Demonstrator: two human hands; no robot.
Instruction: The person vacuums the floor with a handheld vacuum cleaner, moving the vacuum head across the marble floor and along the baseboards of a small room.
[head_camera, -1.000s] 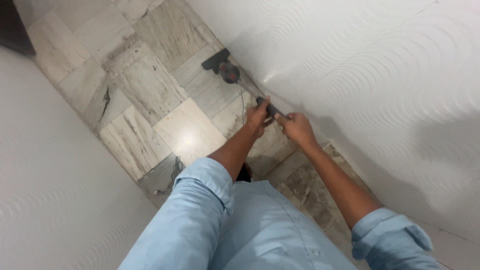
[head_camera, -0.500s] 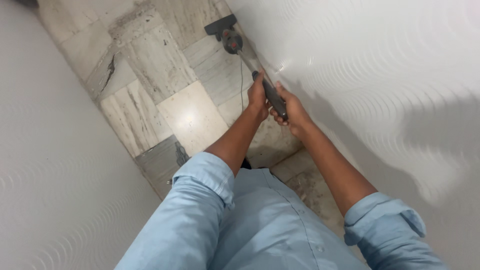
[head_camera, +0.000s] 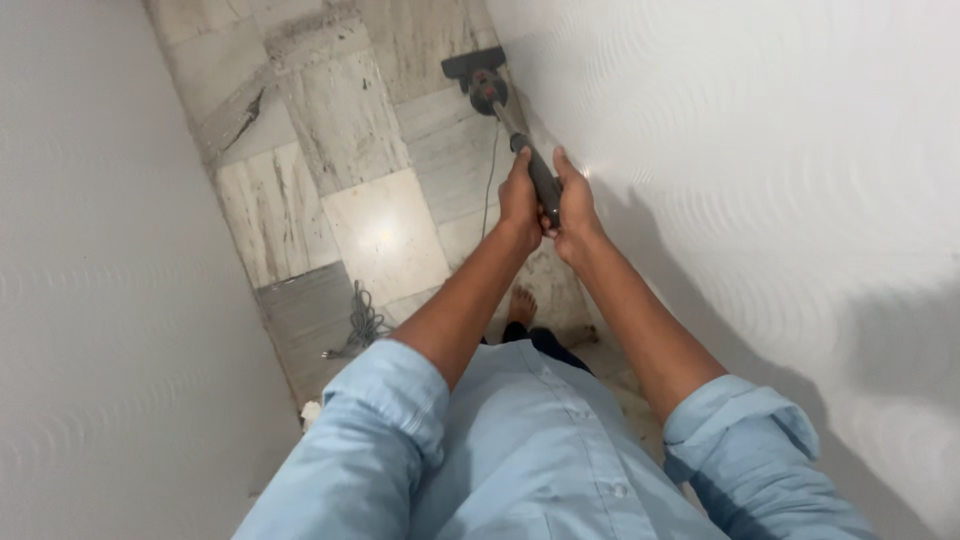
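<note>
Both my hands grip the dark handle (head_camera: 543, 183) of an upright vacuum cleaner. My left hand (head_camera: 519, 197) wraps it from the left side and my right hand (head_camera: 574, 205) from the right, fingers closed around it. The thin pole runs forward to the dark floor head (head_camera: 477, 72), which rests on the marble floor close to the white wall on the right. A thin cable (head_camera: 489, 178) hangs from the pole down toward the floor. My light blue sleeves are rolled up to the elbows.
White textured walls (head_camera: 780, 180) close in on both sides of a narrow strip of marble tile floor (head_camera: 385, 235). A bundle of grey cord (head_camera: 362, 322) lies on the floor by the left wall. My bare foot (head_camera: 520, 305) stands below my hands.
The view has swung so the floor strip runs more upright. My hands have stayed closed on the handle, and the vacuum head has kept close along the right wall.
</note>
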